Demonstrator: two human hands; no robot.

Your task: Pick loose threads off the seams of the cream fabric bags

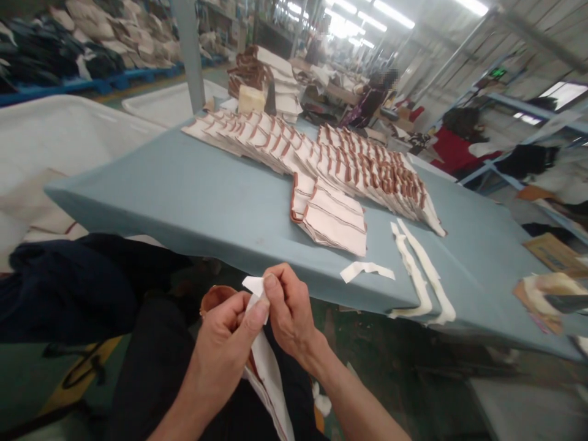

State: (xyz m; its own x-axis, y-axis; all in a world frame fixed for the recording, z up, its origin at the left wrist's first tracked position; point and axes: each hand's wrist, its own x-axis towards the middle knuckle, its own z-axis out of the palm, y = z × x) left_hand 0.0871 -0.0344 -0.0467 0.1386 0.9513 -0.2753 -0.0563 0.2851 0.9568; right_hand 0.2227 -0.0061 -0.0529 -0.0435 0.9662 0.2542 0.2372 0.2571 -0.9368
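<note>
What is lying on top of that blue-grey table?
On the table: overlapping rows of cream fabric pieces with brown trim, loose white strips, a small scrap. The tabletop beneath the rows is hidden.

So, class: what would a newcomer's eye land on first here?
Probably the two hands, left hand and right hand, pinching a white strip at bottom centre. Behind them, fanned rows of cream pieces with brown trim cross the blue table, with loose white strips near its front edge.

Blue-covered table (pixel 206 196) under ceiling strip lights (pixel 390 15).
</note>
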